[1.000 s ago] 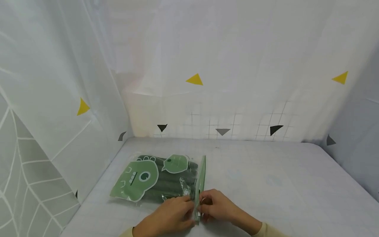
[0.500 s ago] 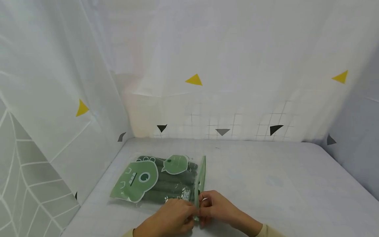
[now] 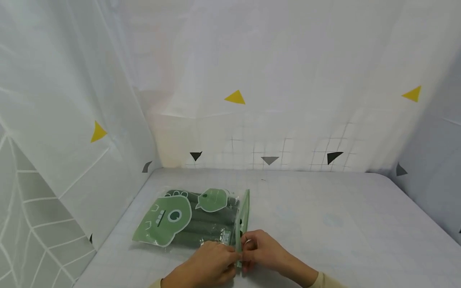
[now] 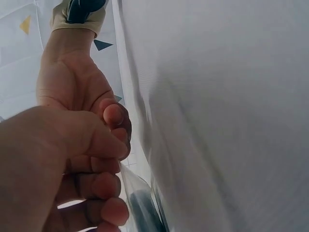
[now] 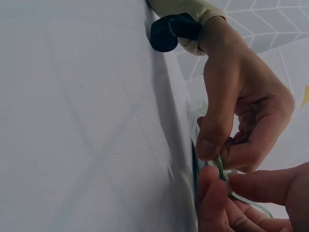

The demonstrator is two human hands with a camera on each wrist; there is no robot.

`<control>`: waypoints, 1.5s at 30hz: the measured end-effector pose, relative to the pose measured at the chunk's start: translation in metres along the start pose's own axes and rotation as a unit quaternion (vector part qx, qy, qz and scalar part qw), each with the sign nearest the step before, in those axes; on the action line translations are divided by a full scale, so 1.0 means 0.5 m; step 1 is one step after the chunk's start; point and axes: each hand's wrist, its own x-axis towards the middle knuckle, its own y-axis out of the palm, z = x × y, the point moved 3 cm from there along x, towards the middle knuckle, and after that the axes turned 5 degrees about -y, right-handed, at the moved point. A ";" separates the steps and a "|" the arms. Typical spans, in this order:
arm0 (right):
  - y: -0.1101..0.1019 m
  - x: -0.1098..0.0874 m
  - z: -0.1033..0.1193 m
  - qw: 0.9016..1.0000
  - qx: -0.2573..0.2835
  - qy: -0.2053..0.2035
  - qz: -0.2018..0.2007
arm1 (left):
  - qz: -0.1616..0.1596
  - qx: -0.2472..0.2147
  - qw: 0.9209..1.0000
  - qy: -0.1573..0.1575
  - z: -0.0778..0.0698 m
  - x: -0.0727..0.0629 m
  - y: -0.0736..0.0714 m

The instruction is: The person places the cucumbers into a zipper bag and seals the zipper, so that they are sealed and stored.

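A clear plastic zip bag printed with green cartoon creatures lies flat on the table, left of centre in the head view. Dark green, roll-like contents show through its film. Its green-edged opening strip stands up along the right side. At the strip's near end, my left hand pinches the edge from the left. My right hand pinches the same end from the right, its fingertips close against the left ones. In the right wrist view, the green edge runs between both hands' fingertips.
A white cloth-covered table extends to the right of the bag. White curtains with yellow and dark triangle marks enclose the back and both sides. The sleeves reach in from the near edge.
My left fingertips have moved slightly right onto the strip's near end. My right fingers have shifted slightly at that end, and the hands now meet there. The bag stays in place.
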 end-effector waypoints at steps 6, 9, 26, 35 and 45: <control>-0.003 0.002 0.003 1.000 0.003 0.001 -0.003 | -0.007 0.002 1.000 0.000 0.000 -0.001 -0.002; -0.005 0.002 0.004 1.000 0.008 -0.002 -0.005 | -0.017 0.006 1.000 0.004 -0.001 -0.002 -0.002; -0.021 0.013 0.005 0.999 0.019 0.001 -0.026 | -0.037 -0.002 0.999 0.015 0.004 -0.004 -0.008; -0.032 0.024 -0.002 0.999 0.017 0.001 -0.041 | -0.045 -0.002 0.999 0.013 0.006 -0.007 -0.007; -0.045 0.037 -0.008 0.998 0.025 0.011 -0.059 | -0.052 -0.009 0.998 0.021 0.009 -0.009 -0.005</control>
